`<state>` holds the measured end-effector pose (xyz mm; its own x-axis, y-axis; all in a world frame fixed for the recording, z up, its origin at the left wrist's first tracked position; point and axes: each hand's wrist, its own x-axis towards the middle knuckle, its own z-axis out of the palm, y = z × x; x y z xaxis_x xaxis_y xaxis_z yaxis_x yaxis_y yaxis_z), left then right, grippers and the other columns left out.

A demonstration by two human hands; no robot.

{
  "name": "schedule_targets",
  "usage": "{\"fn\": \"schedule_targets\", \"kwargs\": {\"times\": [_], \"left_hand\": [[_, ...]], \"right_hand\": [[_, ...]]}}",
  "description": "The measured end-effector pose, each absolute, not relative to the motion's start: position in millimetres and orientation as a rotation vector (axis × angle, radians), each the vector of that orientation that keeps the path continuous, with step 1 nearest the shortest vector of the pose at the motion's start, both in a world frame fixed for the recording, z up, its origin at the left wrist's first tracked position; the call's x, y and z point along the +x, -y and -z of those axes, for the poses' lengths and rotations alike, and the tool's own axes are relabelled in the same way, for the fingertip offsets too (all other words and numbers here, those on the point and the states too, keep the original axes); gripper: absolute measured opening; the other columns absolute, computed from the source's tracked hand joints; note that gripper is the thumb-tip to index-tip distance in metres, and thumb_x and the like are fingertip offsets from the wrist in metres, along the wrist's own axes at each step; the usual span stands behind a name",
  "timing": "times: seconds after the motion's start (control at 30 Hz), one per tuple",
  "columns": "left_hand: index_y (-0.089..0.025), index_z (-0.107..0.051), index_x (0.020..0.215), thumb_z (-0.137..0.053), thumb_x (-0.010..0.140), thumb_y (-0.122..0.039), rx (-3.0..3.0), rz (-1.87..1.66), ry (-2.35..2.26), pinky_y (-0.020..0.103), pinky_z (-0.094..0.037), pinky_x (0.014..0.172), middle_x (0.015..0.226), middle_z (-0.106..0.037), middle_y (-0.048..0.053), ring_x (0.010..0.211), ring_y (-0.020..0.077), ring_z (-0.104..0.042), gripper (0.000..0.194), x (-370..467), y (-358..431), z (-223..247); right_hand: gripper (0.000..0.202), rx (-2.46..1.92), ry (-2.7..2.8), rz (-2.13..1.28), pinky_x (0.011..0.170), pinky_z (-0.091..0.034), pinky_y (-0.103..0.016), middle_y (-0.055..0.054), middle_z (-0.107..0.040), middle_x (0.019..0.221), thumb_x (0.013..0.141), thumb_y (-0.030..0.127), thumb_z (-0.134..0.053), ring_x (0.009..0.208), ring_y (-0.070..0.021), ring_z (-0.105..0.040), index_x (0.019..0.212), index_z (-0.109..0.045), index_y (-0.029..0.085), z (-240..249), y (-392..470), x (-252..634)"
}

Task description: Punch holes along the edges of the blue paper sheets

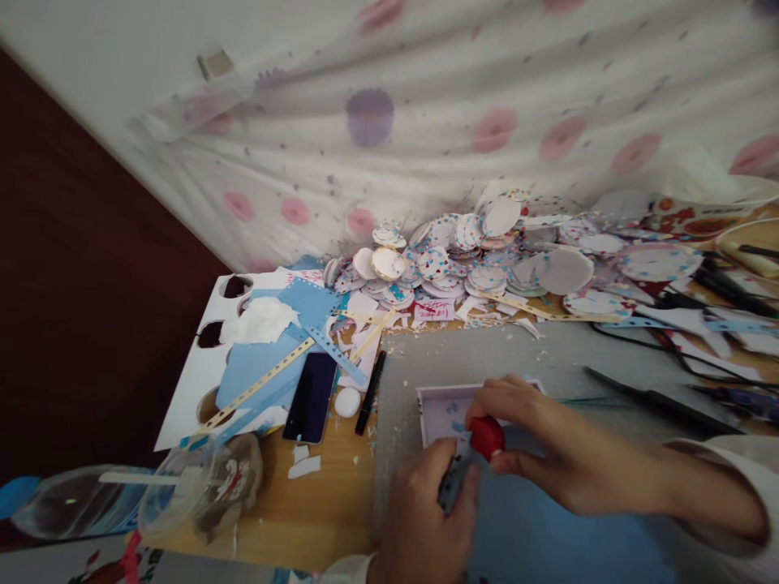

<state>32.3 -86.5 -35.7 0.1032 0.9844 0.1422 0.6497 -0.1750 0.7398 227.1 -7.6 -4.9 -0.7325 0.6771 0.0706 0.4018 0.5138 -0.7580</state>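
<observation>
My right hand (pixel 529 430) grips a small red craft punch (pixel 488 439) between thumb and fingers. In my left hand (pixel 426 511) is a blue paper strip (pixel 455 478) with a row of punched holes. The strip's upper end meets the punch, and how far it goes in is hidden. Behind both hands lies a shallow white box (pixel 435 405) with a few small blue bits inside, partly covered by my right hand. A blue sheet (pixel 548 527) spreads beneath my hands on the grey cutting mat (pixel 402 365).
A heap of decorated paper discs (pixel 432 264) lines the back by the curtain. On the left are a phone (pixel 312 397), a black marker (pixel 371 393), a round white object (pixel 347 402), blue sheets (pixel 256 377) and a plastic bottle (pixel 73 499). A dark knife-like tool (pixel 657 401) lies right.
</observation>
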Motion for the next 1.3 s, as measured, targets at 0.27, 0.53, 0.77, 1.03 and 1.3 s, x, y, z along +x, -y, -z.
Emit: {"fn": "schedule_targets", "kwargs": {"times": [0.27,0.53,0.77,1.03,1.3], "left_hand": [[-0.019,-0.064,0.081,-0.068,0.076,-0.073,2.241,-0.724,-1.397,0.046,-0.051,0.081,0.081,-0.067,0.006,0.081,0.0277,-0.064,0.054,23.7,44.6,13.5],[-0.02,-0.061,0.076,-0.057,0.089,-0.068,2.359,-0.913,-1.14,0.039,-0.047,0.073,0.075,-0.069,0.006,0.075,0.0245,-0.066,0.05,29.8,24.6,34.0],[-0.02,-0.059,0.069,-0.061,0.087,-0.067,2.272,-1.018,-1.098,0.037,-0.045,0.072,0.073,-0.068,0.006,0.074,0.0237,-0.065,0.051,29.5,25.6,47.4],[-0.02,-0.067,0.08,-0.077,0.072,-0.069,2.175,-0.778,-1.324,0.04,-0.042,0.076,0.08,-0.069,0.003,0.079,0.0242,-0.063,0.051,23.0,39.2,38.7],[-0.018,-0.057,0.067,-0.07,0.091,-0.019,2.214,-0.646,-1.482,0.035,-0.042,0.076,0.076,-0.067,0.0,0.082,0.02,-0.06,0.027,22.7,67.5,48.6]], "right_hand": [[0.009,-0.829,2.509,-0.925,0.075,-0.047,-0.04,-0.006,-0.067,0.089,0.084,0.017,-0.06,0.084,-0.0241,-0.058,0.091,-0.058,0.021,11.0,6.0,223.4],[0.017,-0.833,2.475,-0.83,0.08,-0.049,-0.048,-0.008,-0.066,0.088,0.08,0.011,-0.055,0.084,-0.0264,-0.059,0.094,-0.058,0.02,22.8,3.0,224.6],[0.02,-0.792,2.444,-0.857,0.108,-0.037,-0.06,-0.002,-0.063,0.084,0.076,0.008,-0.056,0.084,-0.022,-0.064,0.087,-0.05,0.024,39.3,2.3,223.6],[0.011,-0.753,2.449,-0.976,0.1,-0.045,-0.054,-0.005,-0.068,0.095,0.091,0.031,-0.062,0.094,-0.0242,-0.064,0.098,-0.059,0.023,38.3,0.7,230.1],[0.035,-0.966,2.224,-1.237,0.088,-0.056,-0.042,-0.007,-0.074,0.105,0.094,0.055,-0.057,0.099,-0.0255,-0.069,0.111,-0.067,0.025,33.3,1.9,248.2]]}}
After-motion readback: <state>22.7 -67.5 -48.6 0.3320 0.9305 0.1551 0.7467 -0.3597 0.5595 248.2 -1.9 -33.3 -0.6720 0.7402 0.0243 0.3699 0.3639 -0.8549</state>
